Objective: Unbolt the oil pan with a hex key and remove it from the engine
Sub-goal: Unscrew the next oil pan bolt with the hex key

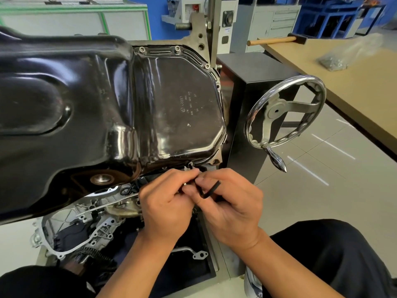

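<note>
Both forearms reach forward from the lap and meet just below the near edge of the oil pan (103, 100). The left hand (165, 203) is turned back-up with its fingers curled inward, thumb and fingertips pinching the thin shaft of the black hex key (211, 189). The right hand (232, 209) lies close beside it, the fingertips of the two hands almost touching, its thumb and forefinger pinching the key at the bend so that the short black leg sticks out to the right over the knuckles. The key's shaft slants up from between the fingers to a bolt (190, 164) on the near flange of the pan, just above the hands. The glossy black pan sits on top of the upturned engine (86, 220), filling the left and centre of the view, with more bolts seated along its far flange. To the right of the pan a chrome handwheel (285, 112) stands apart from the hands, and a hammer (277, 40) lies on the workbench (354, 97) beyond.
</note>
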`<action>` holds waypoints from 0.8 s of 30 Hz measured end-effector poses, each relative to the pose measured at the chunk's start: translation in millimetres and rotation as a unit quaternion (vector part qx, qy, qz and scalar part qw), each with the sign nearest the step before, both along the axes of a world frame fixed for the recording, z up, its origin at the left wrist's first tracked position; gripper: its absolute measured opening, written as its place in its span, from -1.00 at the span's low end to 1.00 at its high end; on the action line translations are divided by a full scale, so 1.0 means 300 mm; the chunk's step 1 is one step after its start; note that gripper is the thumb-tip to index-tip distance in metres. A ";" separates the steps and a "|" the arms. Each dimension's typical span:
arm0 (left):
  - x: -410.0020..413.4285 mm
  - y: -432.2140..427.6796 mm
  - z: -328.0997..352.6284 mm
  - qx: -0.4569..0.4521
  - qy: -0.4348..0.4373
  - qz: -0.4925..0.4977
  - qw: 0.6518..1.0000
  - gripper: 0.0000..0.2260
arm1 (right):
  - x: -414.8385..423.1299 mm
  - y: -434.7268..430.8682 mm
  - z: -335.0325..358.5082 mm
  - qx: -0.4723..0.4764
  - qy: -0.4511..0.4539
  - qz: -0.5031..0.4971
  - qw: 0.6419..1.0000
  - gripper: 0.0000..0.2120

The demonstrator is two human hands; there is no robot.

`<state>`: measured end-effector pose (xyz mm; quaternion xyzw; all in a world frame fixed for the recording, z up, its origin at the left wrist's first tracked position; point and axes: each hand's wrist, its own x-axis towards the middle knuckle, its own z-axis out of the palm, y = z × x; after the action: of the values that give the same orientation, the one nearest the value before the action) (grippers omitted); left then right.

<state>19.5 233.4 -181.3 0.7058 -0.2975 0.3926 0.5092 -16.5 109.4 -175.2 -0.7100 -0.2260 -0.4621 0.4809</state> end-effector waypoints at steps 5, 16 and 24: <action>0.009 0.015 -0.004 0.036 -0.009 -0.077 0.996 -0.78 | 0.018 -0.016 -0.022 -0.019 -0.002 0.017 1.000 -0.82; -0.006 0.006 0.023 0.024 -0.025 -0.014 0.999 -0.71 | 0.010 -0.009 -0.006 0.012 -0.002 0.002 1.000 -0.77; 0.004 -0.001 0.008 0.040 -0.029 -0.025 0.998 -0.80 | 0.019 -0.001 -0.021 -0.008 -0.004 0.017 1.000 -0.80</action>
<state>20.8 233.1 -178.9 0.7063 -0.3453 0.3872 0.4817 -10.8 109.0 -181.3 -0.7076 -0.2437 -0.4552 0.4824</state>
